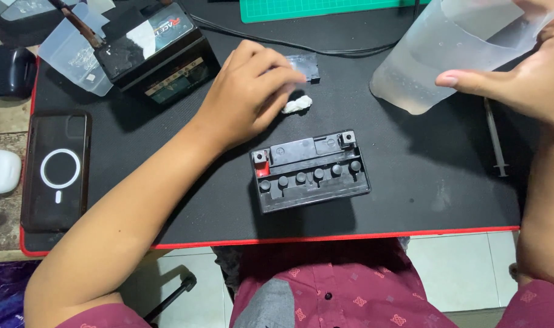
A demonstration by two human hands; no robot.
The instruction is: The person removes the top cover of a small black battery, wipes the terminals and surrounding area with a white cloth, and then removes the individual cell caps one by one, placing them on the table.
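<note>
Clear jug [435, 54] tilted, black battery [311, 172] flat

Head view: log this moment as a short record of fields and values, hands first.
left hand: hovering over a small white wad, fingers curled, nothing visibly gripped
right hand: holding a translucent plastic jug, tilted
centre: small black battery lying flat, row of round caps facing up
behind left hand: small black cap strip
far left: phone face down on the black mat
upper left: second boxed battery
right of mat: syringe
</note>
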